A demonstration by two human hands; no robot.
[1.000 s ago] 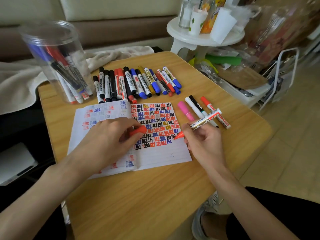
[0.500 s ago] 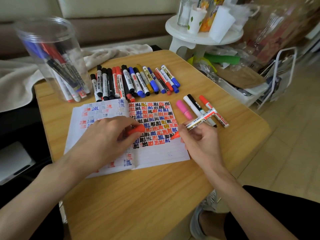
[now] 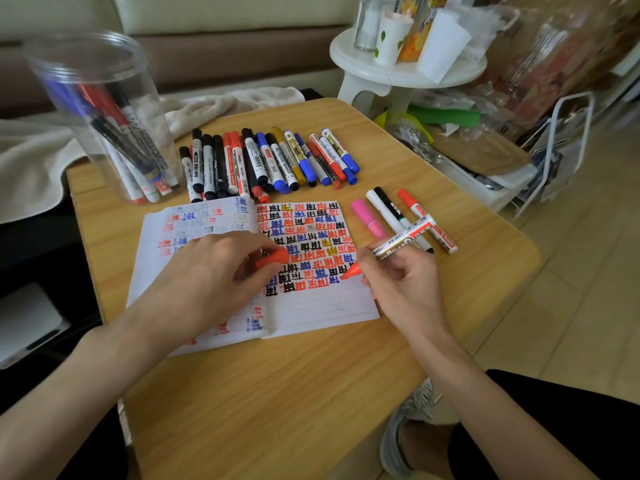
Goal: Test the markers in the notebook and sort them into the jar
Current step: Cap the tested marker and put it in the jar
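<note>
Standing at the far left corner of the light wooden table (image 3: 277, 403), a tall clear plastic jar (image 3: 104, 109) is already being filled: perhaps half a dozen blue, red and black markers are being held in it, though blur is preventing an exact count. Along the far edge, beside the jar, a row of capped markers (image 3: 266, 164) is being left in wait, about sixteen, with overlaps making the number uncertain. Near the table's middle, one open lined notebook (image 3: 311, 313) is being covered with coloured test marks, its lowest lines being left blank. An orange-red cap (image 3: 275, 259) is being pinched in the curled fingers of the left hand (image 3: 207, 282), which is being rested on the pages. A white-barrelled marker with an orange-red tip (image 3: 398, 242) is being gripped by the right hand (image 3: 405, 289), fingers closed round it, its tip being put to the right page. Towards the right edge, four markers (image 3: 391, 213) are being set apart: one pink, one white, one black-capped, one red-capped. By this judgement, well under half the sorting is done; most markers are awaiting the jar.
</note>
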